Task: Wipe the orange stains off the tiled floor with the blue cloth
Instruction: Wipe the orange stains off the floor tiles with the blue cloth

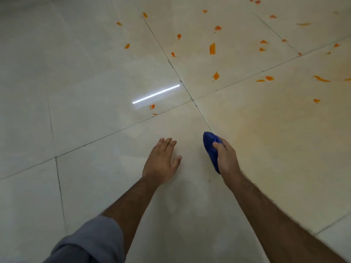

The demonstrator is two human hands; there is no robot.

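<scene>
The right hand [227,158] grips the bunched blue cloth [210,147], hiding much of it. The left hand [162,160] lies flat, fingers straight, on the glossy tiled floor [95,73]; orange stains [212,48] are ragged smears.

Right hand [226,158] covers most of the blue cloth [209,147]; orange stains [347,79] run off the right edge (fingertips tucked out of sight).
</scene>
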